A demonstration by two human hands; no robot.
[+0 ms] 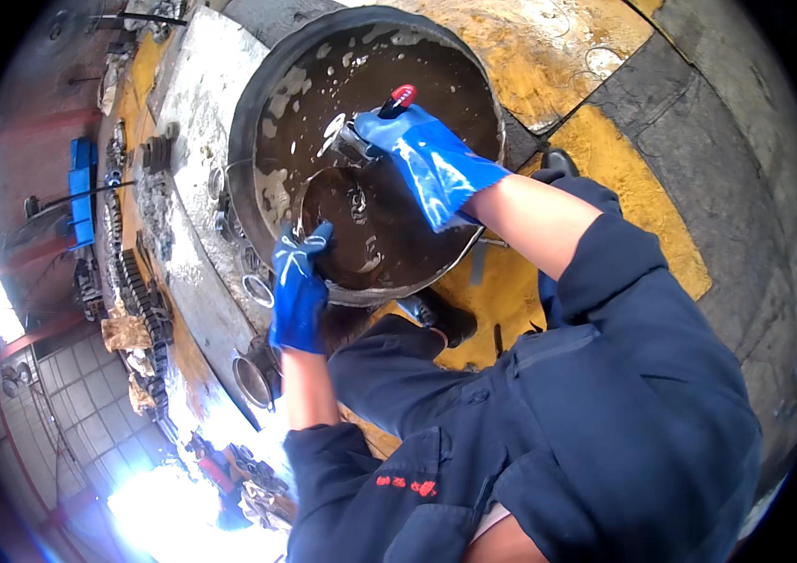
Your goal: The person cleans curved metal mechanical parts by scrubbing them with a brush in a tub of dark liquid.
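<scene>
A large round black basin (244, 150) of dark brown liquid, with patches of foam, stands in front of me. My right hand (413, 155), in a blue rubber glove, is over the basin. It is closed around a tool with a red-and-black handle (402, 98); the tool's kind is hard to make out. A shiny metal piece (352, 144) shows beside its fingers. My left hand (299, 286), also blue-gloved, is at the basin's near left edge. Its fingers are bent around a thin curved edge at the liquid, and what it grips is mostly hidden.
Metal rings (258, 291) and a short metal cylinder (255, 377) lie left of the basin on a grey sheet. Rows of metal parts (140, 291) and a blue box (82, 192) are farther left. My shoe (450, 319) is close to the basin on yellow flooring (624, 178).
</scene>
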